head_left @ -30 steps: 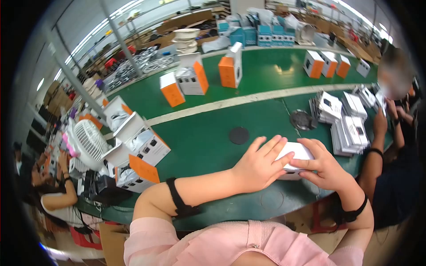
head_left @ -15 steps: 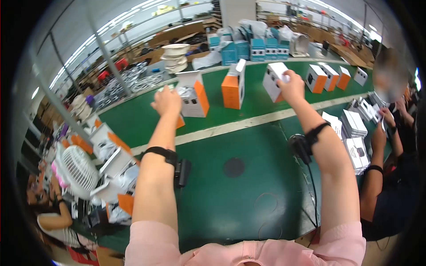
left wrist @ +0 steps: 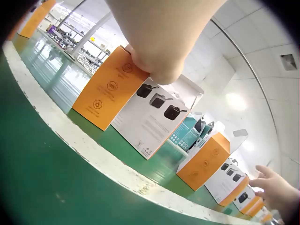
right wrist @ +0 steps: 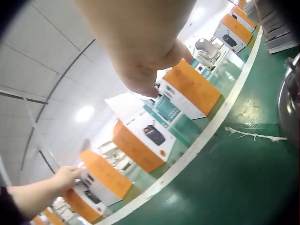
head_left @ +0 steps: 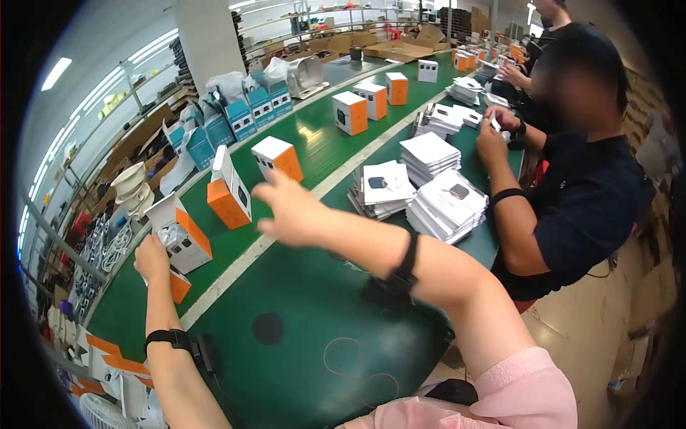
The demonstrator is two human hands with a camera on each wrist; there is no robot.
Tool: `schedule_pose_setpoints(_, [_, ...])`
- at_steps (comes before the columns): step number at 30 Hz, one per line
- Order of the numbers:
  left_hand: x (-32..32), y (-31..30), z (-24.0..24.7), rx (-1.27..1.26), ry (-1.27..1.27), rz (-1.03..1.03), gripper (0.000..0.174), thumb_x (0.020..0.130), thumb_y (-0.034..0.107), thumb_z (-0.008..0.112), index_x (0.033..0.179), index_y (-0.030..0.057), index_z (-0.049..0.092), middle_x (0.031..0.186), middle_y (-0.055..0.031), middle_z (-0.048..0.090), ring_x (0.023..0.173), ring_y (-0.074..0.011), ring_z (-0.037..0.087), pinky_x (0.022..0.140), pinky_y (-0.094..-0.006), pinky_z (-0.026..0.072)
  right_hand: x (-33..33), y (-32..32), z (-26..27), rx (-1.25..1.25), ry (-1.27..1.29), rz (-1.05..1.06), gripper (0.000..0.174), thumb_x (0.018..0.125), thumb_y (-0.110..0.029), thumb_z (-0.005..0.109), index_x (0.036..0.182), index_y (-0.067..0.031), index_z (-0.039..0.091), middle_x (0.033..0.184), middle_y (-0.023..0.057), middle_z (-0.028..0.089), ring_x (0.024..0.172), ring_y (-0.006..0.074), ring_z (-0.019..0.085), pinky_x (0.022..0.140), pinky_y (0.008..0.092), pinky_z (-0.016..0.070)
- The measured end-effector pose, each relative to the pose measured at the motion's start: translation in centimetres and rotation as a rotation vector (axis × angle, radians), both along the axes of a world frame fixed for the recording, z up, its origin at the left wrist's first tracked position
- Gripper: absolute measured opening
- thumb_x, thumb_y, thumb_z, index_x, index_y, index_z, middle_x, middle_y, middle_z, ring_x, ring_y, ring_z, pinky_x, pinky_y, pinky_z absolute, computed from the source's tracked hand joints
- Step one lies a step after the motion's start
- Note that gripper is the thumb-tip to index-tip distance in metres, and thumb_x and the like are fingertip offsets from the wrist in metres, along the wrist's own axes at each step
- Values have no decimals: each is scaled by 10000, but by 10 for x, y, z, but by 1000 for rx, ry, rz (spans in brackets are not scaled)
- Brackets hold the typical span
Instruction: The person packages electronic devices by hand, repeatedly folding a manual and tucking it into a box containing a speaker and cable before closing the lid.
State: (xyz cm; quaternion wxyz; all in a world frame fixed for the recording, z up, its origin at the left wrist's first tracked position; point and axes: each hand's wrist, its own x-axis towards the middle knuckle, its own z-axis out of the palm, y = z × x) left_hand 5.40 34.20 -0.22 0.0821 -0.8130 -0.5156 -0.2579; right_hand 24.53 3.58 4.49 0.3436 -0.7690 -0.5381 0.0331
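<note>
On the far strip, my left hand (head_left: 152,259) grips the upper part of a white-and-orange printed carton (left wrist: 110,89); most of its fingertips are hidden. Right beside that one, an open-topped carton (head_left: 189,247) shows clear plastic inside. My right hand (head_left: 289,211) hangs over the white line with fingers apart and nothing in them. Just beyond it stands a closed carton (head_left: 279,159), white on top and orange on one side. Between the hands is another carton (head_left: 229,196) with its lid flap raised.
Stacks of white printed booklets (head_left: 446,204) lie right of my arm, beside a person in a dark shirt (head_left: 579,200). More closed cartons (head_left: 350,113) line the strip farther off. Teal boxes (head_left: 243,118) stand behind. A black disc (head_left: 268,328) lies on the green tabletop.
Both hands were on a carton near me; then my right hand held it on the far strip and now is back from it. My left hand went to another carton. The view swung right.
</note>
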Motion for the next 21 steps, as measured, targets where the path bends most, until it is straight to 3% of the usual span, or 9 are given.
schedule_pose_setpoints(6, [11, -17, -2, 38, -99, -241, 372, 895, 344, 481, 995, 11, 613, 989, -261, 624, 967, -418, 583, 836, -482, 446, -82, -147, -1, 47, -39, 511, 466, 777, -143, 663, 1199, -48, 492, 1320, 224, 377, 1130, 397, 489, 929, 438, 438])
schedule_pose_setpoints(7, [14, -24, 8, -91, -36, -219, 433, 876, 359, 504, 1104, 2, 590, 1041, -273, 611, 1002, -425, 573, 870, -481, 437, -88, -167, -5, -1, 31, 549, 462, 770, -133, 669, 1193, -51, 503, 1333, 222, 374, 1135, 392, 492, 922, 432, 443])
schedule_pose_setpoints(9, [12, 8, -21, -58, -252, -431, 547, 843, 319, 572, 1287, 8, 499, 1195, -268, 558, 1110, -401, 544, 959, -428, 416, -94, -200, -14, -85, 112, 535, 457, 743, -130, 695, 1165, -49, 538, 1321, 223, 405, 1143, 387, 493, 930, 415, 444])
schedule_pose_setpoints(13, [-10, -130, 42, -316, -709, -296, 585, 806, 238, 621, 1311, -5, 453, 1235, -242, 550, 1141, -315, 544, 948, -385, 427, -86, -225, -18, -258, 110, 357, 534, 715, -76, 714, 1222, -68, 546, 1342, 236, 432, 1212, 388, 457, 986, 388, 408])
schedule_pose_setpoints(14, [-22, -145, 53, -479, -667, -266, 689, 817, 399, 635, 1356, 28, 418, 1300, -229, 507, 1185, -318, 510, 963, -397, 418, -85, -221, -21, -247, 147, 345, 557, 716, -55, 707, 1245, -70, 532, 1353, 221, 437, 1230, 380, 450, 998, 380, 397])
schedule_pose_setpoints(16, [-48, -186, 42, -353, -721, -548, 642, 803, 333, 679, 1328, 44, 449, 1287, -241, 506, 1202, -297, 497, 974, -403, 400, -91, -200, -27, -235, 217, 375, 570, 720, -42, 701, 1261, -72, 526, 1373, 208, 428, 1249, 370, 437, 1011, 378, 384])
schedule_pose_setpoints(17, [-72, -228, 48, -51, -560, -624, 592, 797, 309, 687, 1302, 71, 491, 1308, -228, 491, 1238, -295, 464, 1018, -402, 356, -96, -189, -26, -220, 267, 387, 569, 722, -44, 701, 1263, -72, 526, 1380, 204, 421, 1259, 368, 427, 1018, 381, 377])
schedule_pose_setpoints(19, [-137, -306, 81, 135, -443, -627, 542, 770, 237, 708, 1267, 99, 540, 1321, -185, 494, 1259, -326, 433, 1043, -406, 326, -109, -173, -24, -214, 171, 487, 549, 729, -65, 699, 1252, -63, 531, 1379, 206, 421, 1264, 367, 418, 1023, 388, 371])
schedule_pose_setpoints(21, [-187, -312, 91, 271, -327, -452, 406, 737, 211, 716, 1115, 79, 644, 1228, -172, 569, 1158, -322, 523, 982, -414, 387, -109, -159, -35, -205, 90, 508, 531, 737, -87, 696, 1242, -55, 536, 1377, 207, 420, 1269, 367, 410, 1029, 395, 365])
